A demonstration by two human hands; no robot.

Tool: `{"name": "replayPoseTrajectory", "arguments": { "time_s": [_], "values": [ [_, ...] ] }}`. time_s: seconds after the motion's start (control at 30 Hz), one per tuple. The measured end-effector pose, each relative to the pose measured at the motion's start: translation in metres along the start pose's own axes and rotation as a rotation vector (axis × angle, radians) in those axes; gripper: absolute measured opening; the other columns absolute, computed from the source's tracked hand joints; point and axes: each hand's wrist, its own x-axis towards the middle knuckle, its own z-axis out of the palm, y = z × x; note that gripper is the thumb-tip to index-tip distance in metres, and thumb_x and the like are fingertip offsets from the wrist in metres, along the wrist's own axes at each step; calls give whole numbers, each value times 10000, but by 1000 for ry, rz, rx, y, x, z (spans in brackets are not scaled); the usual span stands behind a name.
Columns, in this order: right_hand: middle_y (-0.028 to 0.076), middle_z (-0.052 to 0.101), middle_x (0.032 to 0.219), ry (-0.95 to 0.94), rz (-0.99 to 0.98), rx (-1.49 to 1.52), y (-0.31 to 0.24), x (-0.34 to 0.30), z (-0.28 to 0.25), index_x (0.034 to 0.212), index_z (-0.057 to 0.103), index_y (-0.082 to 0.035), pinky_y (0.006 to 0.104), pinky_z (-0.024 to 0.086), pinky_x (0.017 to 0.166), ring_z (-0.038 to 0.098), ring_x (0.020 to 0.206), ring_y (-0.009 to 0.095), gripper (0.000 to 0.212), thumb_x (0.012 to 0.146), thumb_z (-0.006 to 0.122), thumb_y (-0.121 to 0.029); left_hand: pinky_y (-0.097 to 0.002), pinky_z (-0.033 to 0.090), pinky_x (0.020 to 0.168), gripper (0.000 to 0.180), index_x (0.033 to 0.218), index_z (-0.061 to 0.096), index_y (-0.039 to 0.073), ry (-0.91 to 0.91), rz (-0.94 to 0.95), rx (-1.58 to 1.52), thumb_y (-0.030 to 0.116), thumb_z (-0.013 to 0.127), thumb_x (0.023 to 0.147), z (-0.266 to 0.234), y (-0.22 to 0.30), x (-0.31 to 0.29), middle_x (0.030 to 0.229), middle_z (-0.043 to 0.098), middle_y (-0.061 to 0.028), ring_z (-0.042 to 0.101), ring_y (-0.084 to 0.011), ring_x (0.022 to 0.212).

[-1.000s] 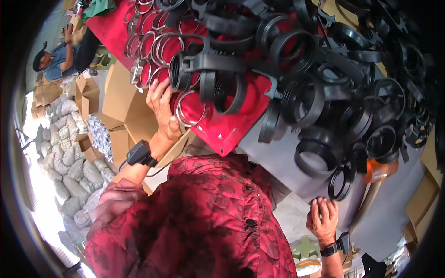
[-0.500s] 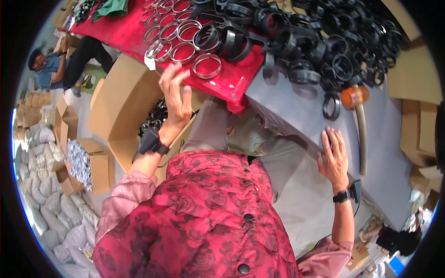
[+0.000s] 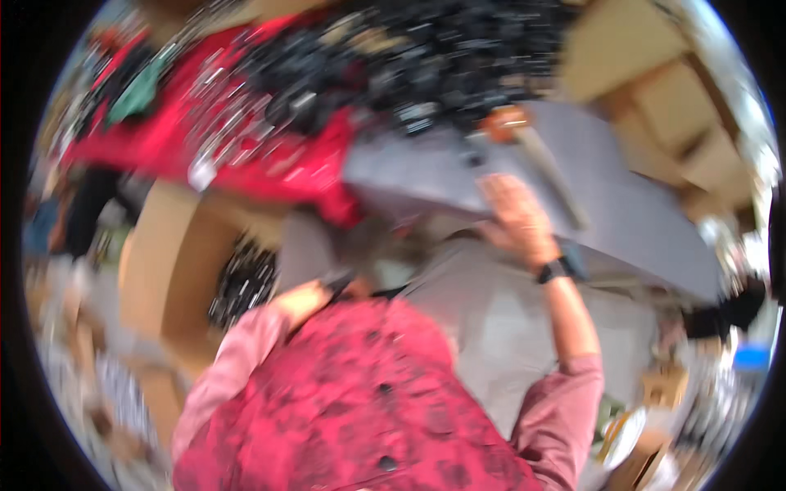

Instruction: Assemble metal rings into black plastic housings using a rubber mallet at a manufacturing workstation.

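My right hand (image 3: 517, 217) lies at the near edge of the grey tabletop (image 3: 630, 196), fingers stretched out, holding nothing that I can see. Just beyond its fingertips is a small dark ring (image 3: 472, 155), badly smeared. To the right of it lies a mallet (image 3: 506, 124) with an orange head and a pale handle. Close to my waist, over my lap, is my left hand (image 3: 357, 289); blur hides its fingers. Several shiny metal rings (image 3: 233, 119) sit on the red cloth (image 3: 323, 176). A heap of black rings (image 3: 458, 61) covers the back of the table.
An open cardboard box (image 3: 155, 262) with black parts (image 3: 244, 282) stands left of my legs. More cardboard boxes (image 3: 679, 114) are at the right end of the table. A green cloth (image 3: 141, 88) lies at the far left. Another person (image 3: 82, 213) is at the left rim, blurred.
My view has swung and blurred. The left hand has dropped from beside the metal rings to my lap. My right hand stays by the table edge, near the mallet.
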Motion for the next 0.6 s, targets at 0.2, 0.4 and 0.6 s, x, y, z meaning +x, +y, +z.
{"name": "replayPoseTrajectory", "arguments": {
  "time_s": [0.2,0.4,0.6],
  "values": [
    [210,523,1428,200,-57,288,-19,2,24,1426,481,47,454,356,1183,481,1359,359,868,730,799,-363,-496,508,934,699,1268,639,27,47,12,-8,590,684,857,7,-6,-7,1225,678,-198,645,-367,1116],
    [235,493,1446,218,-103,285,-11,-12,28,1448,442,47,495,354,1175,475,1351,382,923,702,806,-356,-495,509,902,715,1249,641,27,-7,33,23,610,689,839,8,-6,24,1191,682,-193,650,-365,1081],
    [259,449,1494,127,-90,404,-12,-6,29,1466,400,86,502,286,1233,431,1410,384,942,705,793,-307,-494,511,871,732,1231,643,26,-68,35,-6,631,694,821,-4,-2,43,1158,685,-188,656,-362,1047]
  ]
}}
